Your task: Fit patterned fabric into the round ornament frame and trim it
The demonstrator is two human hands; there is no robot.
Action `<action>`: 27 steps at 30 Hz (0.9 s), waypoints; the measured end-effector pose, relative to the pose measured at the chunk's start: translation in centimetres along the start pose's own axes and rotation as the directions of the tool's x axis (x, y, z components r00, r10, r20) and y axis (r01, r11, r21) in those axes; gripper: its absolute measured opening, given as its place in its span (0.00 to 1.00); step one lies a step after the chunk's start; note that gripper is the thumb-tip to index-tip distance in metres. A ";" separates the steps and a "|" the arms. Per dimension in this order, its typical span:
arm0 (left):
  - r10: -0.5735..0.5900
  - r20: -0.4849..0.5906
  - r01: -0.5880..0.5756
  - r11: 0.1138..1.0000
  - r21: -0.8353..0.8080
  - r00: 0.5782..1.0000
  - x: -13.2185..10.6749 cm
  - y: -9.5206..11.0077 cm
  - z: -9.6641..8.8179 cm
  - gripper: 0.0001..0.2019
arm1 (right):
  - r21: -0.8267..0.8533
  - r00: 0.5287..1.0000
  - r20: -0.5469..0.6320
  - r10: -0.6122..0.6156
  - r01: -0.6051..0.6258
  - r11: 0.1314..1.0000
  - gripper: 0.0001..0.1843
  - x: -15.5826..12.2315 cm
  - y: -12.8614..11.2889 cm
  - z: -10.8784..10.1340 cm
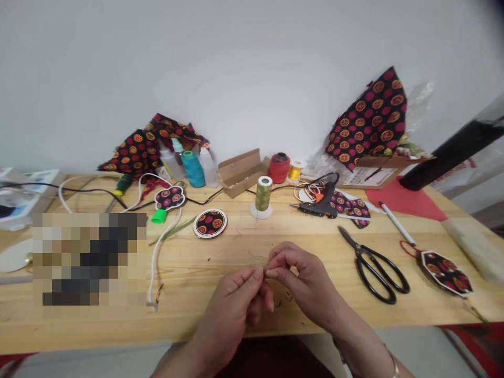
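My left hand point(236, 302) and my right hand point(303, 283) meet over the near edge of the wooden table point(252, 247). Both are pinched, fingertips touching each other at the centre. What they pinch is too thin to make out; a faint thread seems to run toward the olive-green thread spool point(263, 194) standing upright behind them. A round fabric-covered disc point(210, 223) lies left of that spool. Black scissors point(374, 265) lie shut to the right of my right hand.
Patterned fabric point(151, 144) is heaped at the back left with glue bottles and a teal spool point(193, 169). A black glue gun point(321, 202), red spool point(279, 168), cardboard box point(374, 176), pen point(396, 223) and octagonal fabric piece point(444, 273) sit right. A white cord point(157, 252) runs left.
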State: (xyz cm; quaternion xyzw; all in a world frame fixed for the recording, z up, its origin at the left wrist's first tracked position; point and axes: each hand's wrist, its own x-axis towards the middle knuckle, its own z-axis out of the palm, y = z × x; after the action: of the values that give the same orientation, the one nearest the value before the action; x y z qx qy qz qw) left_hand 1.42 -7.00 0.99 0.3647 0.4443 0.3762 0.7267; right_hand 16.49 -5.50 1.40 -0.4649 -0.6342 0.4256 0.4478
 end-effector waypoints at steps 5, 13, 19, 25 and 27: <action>-0.046 0.019 0.049 0.985 -0.165 0.999 0.0 0.1 -0.2 0.15 | -0.047 1.000 -0.012 -0.027 0.027 0.999 0.09 0.0 0.2 -0.1; -0.030 0.052 0.037 0.990 -0.133 0.998 0.0 0.2 -0.1 0.11 | -0.054 0.999 -0.031 -0.029 0.028 0.998 0.09 0.1 0.1 -0.1; 0.005 0.039 -0.006 1.000 0.029 0.999 0.0 -0.1 -0.1 0.15 | -0.059 0.999 -0.035 -0.023 0.021 0.998 0.09 0.0 0.0 -0.1; 0.005 0.013 -0.006 0.997 0.077 1.000 0.1 -0.2 -0.2 0.17 | -0.049 0.999 -0.045 -0.002 0.000 0.999 0.06 0.0 0.1 -0.1; 0.011 -0.006 -0.011 0.997 0.081 1.000 0.1 -0.3 -0.2 0.16 | -0.032 0.998 -0.067 0.015 -0.018 0.999 0.08 0.0 0.0 -0.3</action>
State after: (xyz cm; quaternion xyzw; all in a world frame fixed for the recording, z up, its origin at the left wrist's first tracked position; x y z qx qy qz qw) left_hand 1.36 -7.00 0.67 0.3950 0.4594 0.3631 0.7079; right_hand 16.78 -5.44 1.45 -0.4913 -0.6218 0.4032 0.4577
